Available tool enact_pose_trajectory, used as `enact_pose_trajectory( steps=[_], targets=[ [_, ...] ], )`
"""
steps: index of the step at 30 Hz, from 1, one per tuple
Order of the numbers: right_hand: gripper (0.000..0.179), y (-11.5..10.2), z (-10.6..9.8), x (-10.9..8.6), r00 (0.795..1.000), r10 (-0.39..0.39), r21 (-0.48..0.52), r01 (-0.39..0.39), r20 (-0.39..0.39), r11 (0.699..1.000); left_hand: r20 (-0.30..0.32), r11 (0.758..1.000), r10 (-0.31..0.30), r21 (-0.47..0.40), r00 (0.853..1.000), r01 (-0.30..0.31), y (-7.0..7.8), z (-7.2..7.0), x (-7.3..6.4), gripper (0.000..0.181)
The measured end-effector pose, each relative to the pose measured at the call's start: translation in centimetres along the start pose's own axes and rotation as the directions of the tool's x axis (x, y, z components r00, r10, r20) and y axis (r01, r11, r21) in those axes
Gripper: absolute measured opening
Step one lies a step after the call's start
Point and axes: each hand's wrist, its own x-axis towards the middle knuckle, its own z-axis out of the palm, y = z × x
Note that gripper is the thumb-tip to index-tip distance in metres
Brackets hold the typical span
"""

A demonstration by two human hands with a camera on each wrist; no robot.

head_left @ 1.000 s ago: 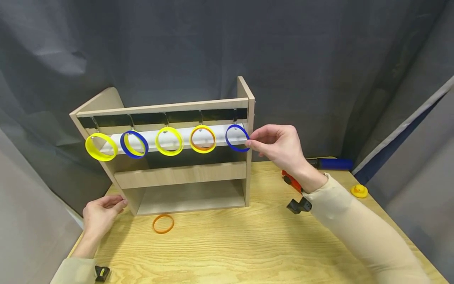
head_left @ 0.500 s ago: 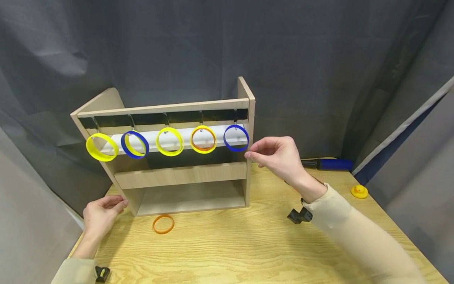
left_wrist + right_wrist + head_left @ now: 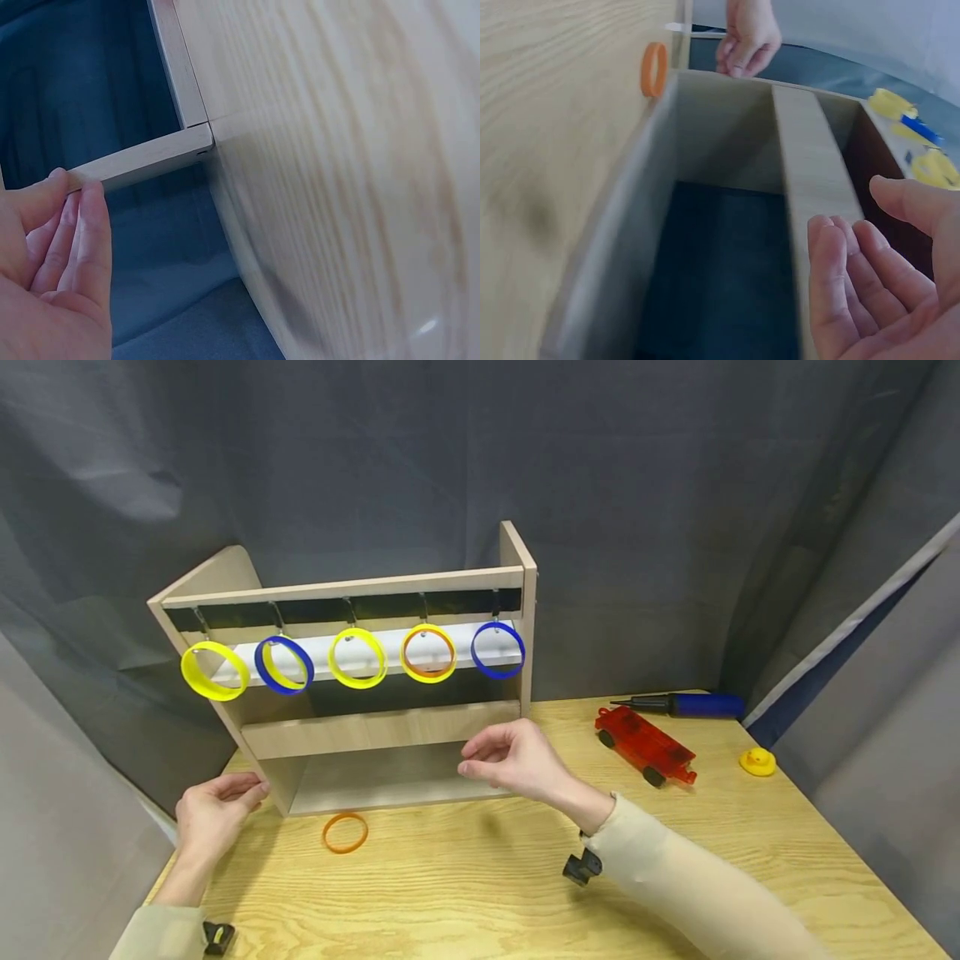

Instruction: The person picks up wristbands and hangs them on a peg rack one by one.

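Observation:
A light wooden shelf unit (image 3: 382,727) stands on the table, with rings hanging from a row of hooks along its front. My left hand (image 3: 213,814) pinches the edge of its left side panel (image 3: 142,157) between thumb and fingers. In front of the lower shelf opening hovers my right hand (image 3: 517,760), fingers loosely bent and holding nothing. The blue ring (image 3: 498,673) hangs on the rightmost hook. To its left are a yellow ring with an orange one (image 3: 428,677), yellow rings (image 3: 357,682), a blue ring (image 3: 303,664) over yellow, and yellow rings (image 3: 197,681). An orange ring (image 3: 345,850) lies flat on the table.
Right of the shelf lie a red toy vehicle chassis (image 3: 645,743) with black wheels, a blue and black hand pump (image 3: 705,705) and a yellow rubber duck (image 3: 759,762). Dark curtains (image 3: 637,527) enclose the table's back and sides.
My right hand has left the rightmost blue ring, which now hangs freely, and has moved down and left, uncovering the red toy chassis. My left hand has stayed on the side panel.

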Motion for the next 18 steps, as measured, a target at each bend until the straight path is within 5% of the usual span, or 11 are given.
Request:
enact_pose_trajectory(
  steps=[8,18],
  targets=[
    [0.017,2.9,5.0,2.2,0.993,0.093,0.032,-0.096,0.067,0.995,-0.005,1.000,-0.012,0.020,1.000,0.012,0.0,0.0,-0.1,0.031],
    [0.016,4.5,12.5,4.0,0.957,0.220,0.106,-0.242,0.187,0.964,0.001,1.000,-0.007,0.015,1.000,0.007,0.0,0.0,-0.1,0.031]
  ],
)
